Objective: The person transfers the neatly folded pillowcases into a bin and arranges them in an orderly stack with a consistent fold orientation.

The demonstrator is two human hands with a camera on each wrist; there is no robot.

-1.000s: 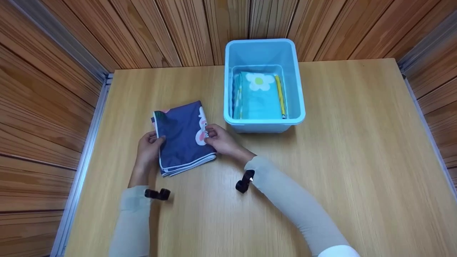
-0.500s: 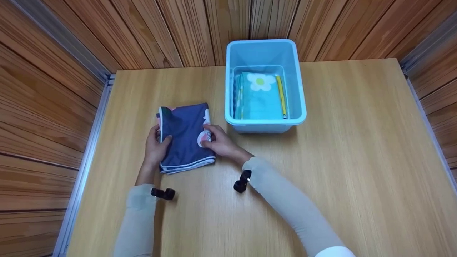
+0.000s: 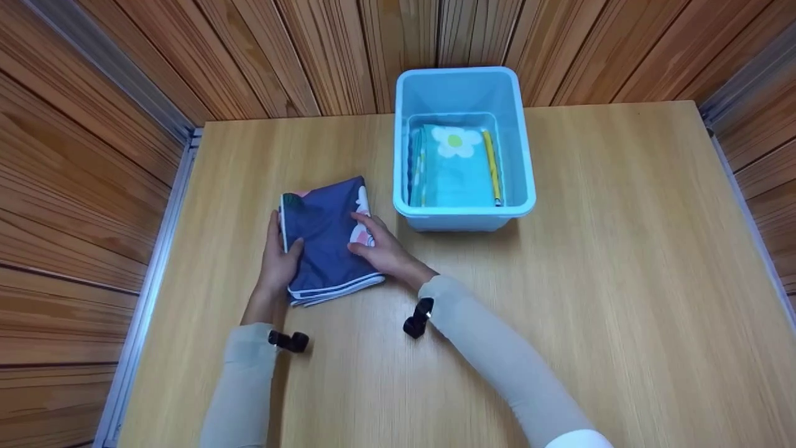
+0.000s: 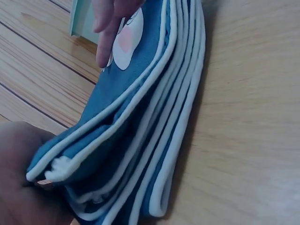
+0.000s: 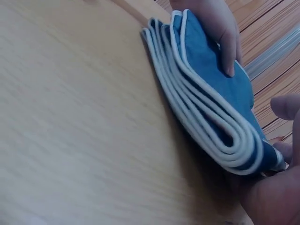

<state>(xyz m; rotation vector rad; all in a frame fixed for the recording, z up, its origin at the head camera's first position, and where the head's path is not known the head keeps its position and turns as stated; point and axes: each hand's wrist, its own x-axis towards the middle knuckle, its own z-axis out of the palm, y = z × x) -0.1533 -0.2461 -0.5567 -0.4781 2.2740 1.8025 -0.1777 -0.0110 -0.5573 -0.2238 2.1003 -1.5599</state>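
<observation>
A folded dark blue towel [image 3: 323, 230] with white edging and a pink-and-white animal print lies on the table, left of centre. My left hand [image 3: 279, 264] holds its left side, thumb over the top and the other fingers along the edge, partly hidden. On the opposite side, my right hand [image 3: 384, 249] grips the right edge, with thumb and forefinger spread over the print. In the left wrist view the stacked layers of the towel [image 4: 140, 112] fan apart slightly. From the right wrist view, the rounded folds of the towel [image 5: 211, 112] rest close against my right palm.
A light blue plastic bin [image 3: 463, 219] stands behind and to the right, near the back wall. Inside it lie a turquoise folded cloth [image 3: 460, 180] with a white flower and a thin yellow stick [image 3: 492, 165]. Wood-plank walls [image 3: 348, 56] border the table [image 3: 622, 249].
The towel has shifted a little to the right, and my left hand has moved right along with it. My right thumb and forefinger have spread from a close pinch to lie farther over the top.
</observation>
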